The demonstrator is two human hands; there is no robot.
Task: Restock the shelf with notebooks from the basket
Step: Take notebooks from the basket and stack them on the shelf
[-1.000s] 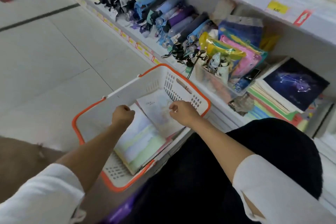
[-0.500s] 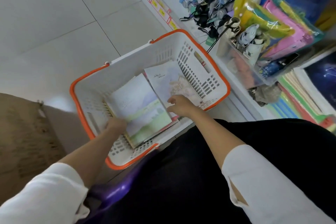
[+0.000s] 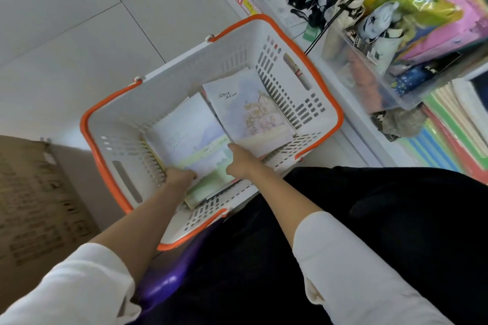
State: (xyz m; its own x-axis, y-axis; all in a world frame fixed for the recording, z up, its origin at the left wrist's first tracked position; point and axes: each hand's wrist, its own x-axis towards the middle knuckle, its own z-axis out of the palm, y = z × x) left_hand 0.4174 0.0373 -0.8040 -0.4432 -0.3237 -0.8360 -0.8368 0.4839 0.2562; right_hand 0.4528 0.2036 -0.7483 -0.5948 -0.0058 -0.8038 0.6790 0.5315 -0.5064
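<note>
Two notebooks lie flat in the white basket (image 3: 184,60). The near notebook (image 3: 192,140) has its long side running from the person toward the shelf (image 3: 351,124). The left hand (image 3: 179,176) grips its near left edge, fingers tucked under. The right hand (image 3: 239,159) rests on its right side, fingers curled.

Basket (image 3: 327,103) holds notebooks (image 3: 190,140).

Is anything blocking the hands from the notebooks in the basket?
No. Both hands are already inside the basket on the near notebook stack: the left hand at its near-left edge, the right hand on its cover. The second notebook lies uncovered beside it.
</note>
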